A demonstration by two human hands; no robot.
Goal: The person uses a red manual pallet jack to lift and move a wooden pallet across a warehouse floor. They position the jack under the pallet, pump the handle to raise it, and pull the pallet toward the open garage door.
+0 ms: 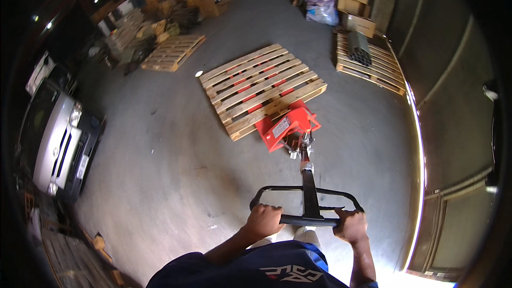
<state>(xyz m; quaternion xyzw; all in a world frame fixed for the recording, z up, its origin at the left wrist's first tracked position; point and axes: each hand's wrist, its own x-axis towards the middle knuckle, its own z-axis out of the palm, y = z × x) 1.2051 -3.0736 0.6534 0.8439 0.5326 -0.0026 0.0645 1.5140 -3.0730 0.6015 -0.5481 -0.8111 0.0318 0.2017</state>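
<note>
Both my hands grip the black handle (298,221) of a red pallet jack (288,128). My left hand (265,220) is wrapped round the left end of the crossbar, and my right hand (352,225) round its right end. From the handle a dark shaft runs forward to the jack's red body. Its red forks reach under a bare wooden pallet (264,86) and show through the gaps between the slats. The pallet lies at an angle ahead of me, with nothing on its top.
A silver vehicle (61,138) stands at the left. Another wooden pallet (173,53) lies at the far left near piled cardboard boxes (210,2). Along the right wall (448,106), a pallet (381,72) carries grey pipes (359,50), with plastic-wrapped goods (322,8) beyond.
</note>
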